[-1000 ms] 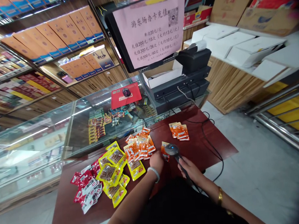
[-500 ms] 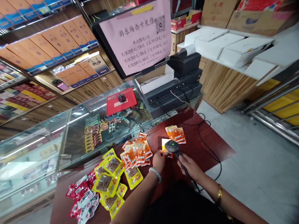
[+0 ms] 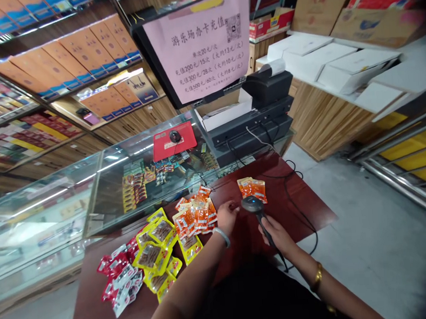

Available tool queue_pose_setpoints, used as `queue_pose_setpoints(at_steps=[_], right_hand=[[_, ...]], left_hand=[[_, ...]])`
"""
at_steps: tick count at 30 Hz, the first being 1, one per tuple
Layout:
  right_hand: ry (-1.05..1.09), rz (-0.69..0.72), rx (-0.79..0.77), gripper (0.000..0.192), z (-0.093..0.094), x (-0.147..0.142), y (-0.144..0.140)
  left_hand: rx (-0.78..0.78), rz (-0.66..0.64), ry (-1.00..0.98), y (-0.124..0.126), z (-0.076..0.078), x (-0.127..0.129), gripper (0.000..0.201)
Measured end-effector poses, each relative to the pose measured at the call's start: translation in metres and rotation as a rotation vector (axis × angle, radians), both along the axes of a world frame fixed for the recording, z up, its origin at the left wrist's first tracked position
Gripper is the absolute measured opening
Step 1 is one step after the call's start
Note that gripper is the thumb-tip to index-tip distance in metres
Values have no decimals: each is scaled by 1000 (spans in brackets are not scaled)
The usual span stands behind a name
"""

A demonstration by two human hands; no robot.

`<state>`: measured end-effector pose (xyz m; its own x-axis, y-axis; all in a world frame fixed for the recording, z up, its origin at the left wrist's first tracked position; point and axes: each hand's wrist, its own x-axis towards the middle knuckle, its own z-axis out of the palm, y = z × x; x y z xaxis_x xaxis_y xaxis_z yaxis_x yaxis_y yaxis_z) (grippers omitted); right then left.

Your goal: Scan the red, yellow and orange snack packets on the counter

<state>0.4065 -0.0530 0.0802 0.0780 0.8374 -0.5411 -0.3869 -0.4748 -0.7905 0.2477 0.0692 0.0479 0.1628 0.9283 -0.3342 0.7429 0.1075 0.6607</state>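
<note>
The right hand (image 3: 277,232) is closed around the handle of a black barcode scanner (image 3: 256,209), the forearm coming up from the lower right with a gold bangle (image 3: 317,277) at the wrist. The scanner's long axis runs from the grip up and to the left, away from the person, and its head points toward the far side of the worktop (image 3: 302,200), hovering just short of a small stack of orange packets (image 3: 253,188). Its dark cable (image 3: 301,183) loops across the worktop's right part. The left hand (image 3: 226,215) reaches forward with a pale bangle (image 3: 222,236) at the wrist, fingers loosely curled and resting at the right edge of a larger heap of orange packets (image 3: 196,213); whether it grips one cannot be told. Left of that heap lie yellow packets (image 3: 157,252), and further left red and white packets (image 3: 119,278). Beyond the worktop stands a glass display counter (image 3: 92,195) carrying a red mouse pad (image 3: 174,140) with a mouse. Farther back sits a black cash register (image 3: 254,123), and above it a pink sign (image 3: 209,42) with printed text.
</note>
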Motion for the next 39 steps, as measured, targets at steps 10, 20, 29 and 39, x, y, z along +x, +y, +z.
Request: queue_pose_setpoints(at_steps=[10,20,29,39], right_hand=[[-10,187,0,54,-9,-46,2],[-27,255,18,54,9,-65,1],[-10,263,-11,56,-8,-70,-3],[-31,258,-13,59,0,-59,-1]], left_hand=[[74,209,678,-21,6,-121,69],[-81,131,624,-13,10,-132,52],[-177,121,464,-25,5,-132,31],[146,-150,690,-44,-3,-88,64]])
